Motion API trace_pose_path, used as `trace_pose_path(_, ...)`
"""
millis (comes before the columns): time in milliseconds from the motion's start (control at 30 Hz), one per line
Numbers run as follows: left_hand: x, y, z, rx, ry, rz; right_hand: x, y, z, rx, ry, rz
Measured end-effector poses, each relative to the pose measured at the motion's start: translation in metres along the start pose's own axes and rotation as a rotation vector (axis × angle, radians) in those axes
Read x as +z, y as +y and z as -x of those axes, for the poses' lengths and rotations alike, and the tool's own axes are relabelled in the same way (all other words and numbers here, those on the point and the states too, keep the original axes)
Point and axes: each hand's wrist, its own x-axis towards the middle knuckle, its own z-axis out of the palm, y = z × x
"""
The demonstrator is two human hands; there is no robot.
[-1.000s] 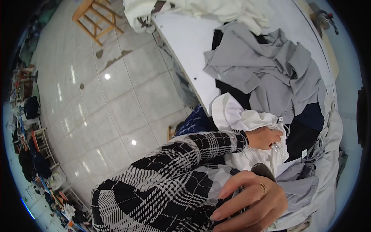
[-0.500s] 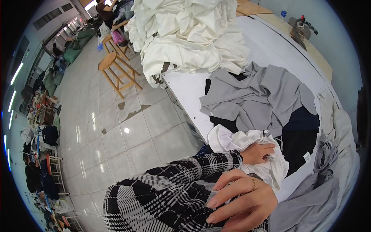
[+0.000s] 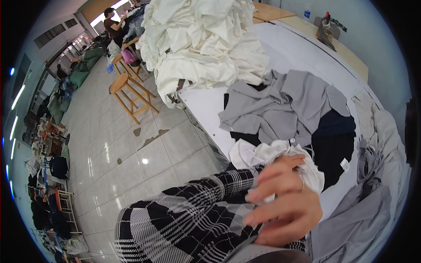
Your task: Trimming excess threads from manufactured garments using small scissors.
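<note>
A bunched white garment [image 3: 311, 175] with a gathered edge lies at the near edge of the white table. My left hand [image 3: 293, 161] is closed on its cloth, its wrist and part of the fingers covered by my other hand. In front of it, blurred by motion, my right hand [image 3: 289, 210] hovers over my plaid left sleeve [image 3: 188, 210]. The right fingers are bent and spread apart with nothing seen between them; one wears a ring. Just beyond the white garment, grey cloth [image 3: 280, 105] lies over black and navy pieces [image 3: 333, 153].
A tall heap of white cloth [image 3: 206, 48] covers the table's far left end. Grey garments [image 3: 355, 219] lie at the near right. Wooden stools [image 3: 127, 87] stand on the tiled floor to the left. A person [image 3: 113, 27] stands far back. A clamp-like tool [image 3: 326, 30] sits far right.
My right hand has risen and moved forward, now overlapping my left hand. The left hand stays on the white garment. The whole view has shifted slightly.
</note>
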Motion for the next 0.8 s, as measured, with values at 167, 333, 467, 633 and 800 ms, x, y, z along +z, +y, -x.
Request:
trace_pose_path(167,-0.033,0.041,-0.017,-0.253,0.002,0.174,-0.009,0.01,-0.017,-0.015,0.046,-0.008)
trace_pose_path(333,-0.078,0.083,-0.05,-0.657,-0.114,0.362,0.006,-0.012,-0.036,0.086,0.315,-0.166)
trace_pose_path(467,0.012,-0.002,0.003,-0.122,-0.034,0.033,0.006,0.004,-0.035,0.052,0.264,-0.203)
trace_pose_path(633,0.015,-0.004,-0.001,-0.106,0.021,0.053,-0.022,-0.023,0.017,0.147,0.325,-0.031)
trace_pose_path(800,0.002,0.002,-0.004,-0.179,0.005,0.195,-0.015,-0.054,0.096,0.294,0.688,0.407)
